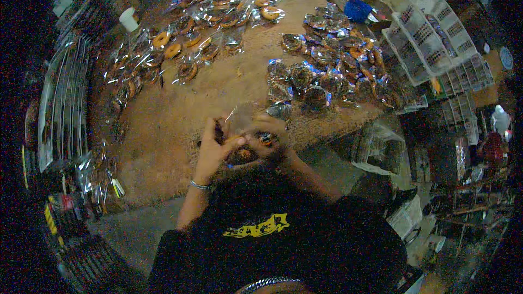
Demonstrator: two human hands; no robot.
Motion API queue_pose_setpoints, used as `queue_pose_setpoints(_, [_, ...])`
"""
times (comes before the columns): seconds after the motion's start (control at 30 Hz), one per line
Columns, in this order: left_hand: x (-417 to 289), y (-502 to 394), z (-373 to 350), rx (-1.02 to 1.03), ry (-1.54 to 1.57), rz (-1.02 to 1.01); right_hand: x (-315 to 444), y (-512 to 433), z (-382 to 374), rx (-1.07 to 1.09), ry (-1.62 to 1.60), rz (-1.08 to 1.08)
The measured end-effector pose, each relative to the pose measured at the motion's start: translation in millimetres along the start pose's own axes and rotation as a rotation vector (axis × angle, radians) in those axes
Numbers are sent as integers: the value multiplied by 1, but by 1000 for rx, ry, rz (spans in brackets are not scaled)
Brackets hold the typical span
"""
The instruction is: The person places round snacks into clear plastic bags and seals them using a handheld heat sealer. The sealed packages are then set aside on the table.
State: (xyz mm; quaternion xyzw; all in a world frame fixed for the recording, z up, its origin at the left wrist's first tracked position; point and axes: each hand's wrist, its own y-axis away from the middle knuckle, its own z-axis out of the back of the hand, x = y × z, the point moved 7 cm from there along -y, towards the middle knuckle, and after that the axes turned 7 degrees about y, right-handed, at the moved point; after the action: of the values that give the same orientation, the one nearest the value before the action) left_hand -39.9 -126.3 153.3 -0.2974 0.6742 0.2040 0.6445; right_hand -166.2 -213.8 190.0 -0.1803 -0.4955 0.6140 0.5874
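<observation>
Close to my body, my left hand (213, 147) and my right hand (267, 130) meet around a dark-topped doughnut (244, 155) that seems to be in clear plastic wrapping. My left thumb reaches across toward the right fingers, which are blurred. A ring sits on my right hand, and a bracelet circles my left wrist. Just beyond the right hand lies a wrapped piece (279, 110) at the near end of a pile of bagged doughnuts (314, 69) with blue-marked wrappers. Farther off at the left, more doughnuts (173, 50) lie on or in loose clear bags.
The wooden table (163, 143) ends near my waist. Stacked white plastic crates (427, 36) stand at the right, beside a blue object (357, 10). A white cup (129, 19) is at the far left, above stacked metal trays (65, 102). Scissors (117, 188) hang by the left edge.
</observation>
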Motion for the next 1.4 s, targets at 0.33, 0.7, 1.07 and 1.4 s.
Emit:
queue_pose_setpoints(0.33, [79, 33, -41, 352, 220, 762, -25, 2, 17, 120, -438, -709])
queue_pose_setpoints(0.7, [27, 16, -17, -94, -163, 260, -60, 39, 0, 181, -435, -985])
queue_pose_setpoints(1.07, [23, -11, 20, -36, -107, 136, -35, 1, -33, 107, -282, -575])
queue_pose_setpoints(1.4, [54, -36, 40, -45, -36, 248, -60, 18, -75, 191, -52, -700])
